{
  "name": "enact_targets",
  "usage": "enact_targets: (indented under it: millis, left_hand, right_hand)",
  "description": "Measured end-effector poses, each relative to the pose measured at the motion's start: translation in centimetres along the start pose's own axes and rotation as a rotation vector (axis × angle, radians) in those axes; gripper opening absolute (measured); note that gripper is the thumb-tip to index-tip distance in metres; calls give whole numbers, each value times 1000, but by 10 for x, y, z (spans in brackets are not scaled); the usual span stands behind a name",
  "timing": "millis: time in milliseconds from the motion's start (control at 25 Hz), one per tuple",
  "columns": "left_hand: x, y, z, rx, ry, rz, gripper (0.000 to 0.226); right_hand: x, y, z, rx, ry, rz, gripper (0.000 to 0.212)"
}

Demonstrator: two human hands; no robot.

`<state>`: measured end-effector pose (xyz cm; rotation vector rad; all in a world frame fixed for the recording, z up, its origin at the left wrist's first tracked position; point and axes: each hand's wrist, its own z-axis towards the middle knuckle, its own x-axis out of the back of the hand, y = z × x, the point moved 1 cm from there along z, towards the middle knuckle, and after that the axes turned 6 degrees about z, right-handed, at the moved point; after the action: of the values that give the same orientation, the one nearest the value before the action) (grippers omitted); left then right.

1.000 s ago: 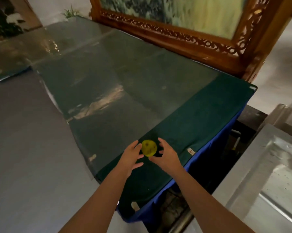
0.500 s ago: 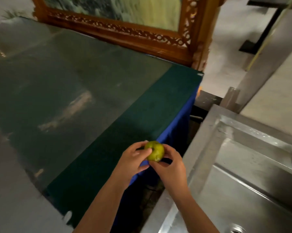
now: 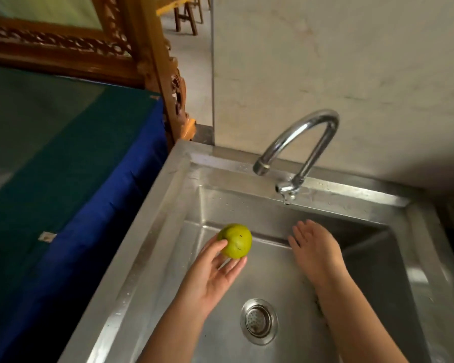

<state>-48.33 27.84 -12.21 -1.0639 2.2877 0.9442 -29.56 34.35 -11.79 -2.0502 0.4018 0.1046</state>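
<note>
A round yellow-green fruit [image 3: 236, 241] with small dark specks is held over the steel sink [image 3: 165, 195]. My left hand [image 3: 212, 271] grips it from below, thumb on its left side and fingertips under it. My right hand [image 3: 316, 251] hovers over the basin to the right of the fruit, fingers straight and together, holding nothing, pointing toward the back wall below the tap. The curved chrome tap [image 3: 299, 145] stands at the back rim with its spout over the basin; no water runs from it.
A round drain strainer [image 3: 259, 320] sits in the basin floor between my forearms. A table with green cloth under glass and a blue skirt [image 3: 71, 163] stands left of the sink. A carved wooden frame [image 3: 152, 61] rises behind it. A pale wall backs the sink.
Both hands held the fruit over the table's edge; now it is over the sink in my left hand alone. My right hand has let go and moved right. The view swung right.
</note>
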Motion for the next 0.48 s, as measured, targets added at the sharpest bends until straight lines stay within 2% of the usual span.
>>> enact_targets:
  millis: [160, 320, 400, 480]
  left_hand:
    - [-19, -11, 13, 25, 43, -23, 16]
    - [-28, -5, 21, -17, 33, -37, 9]
    - [-33, -3, 21, -54, -13, -31, 14]
    - [-36, 0, 23, -103, -67, 11, 29]
  right_hand:
    - [-14, -24, 26, -179, 45, 345, 48]
    - [-19, -37, 35, -259, 68, 415, 49]
    - [-23, -48, 34, -268, 52, 432, 48]
    - [-29, -60, 38, -257, 20, 456, 47]
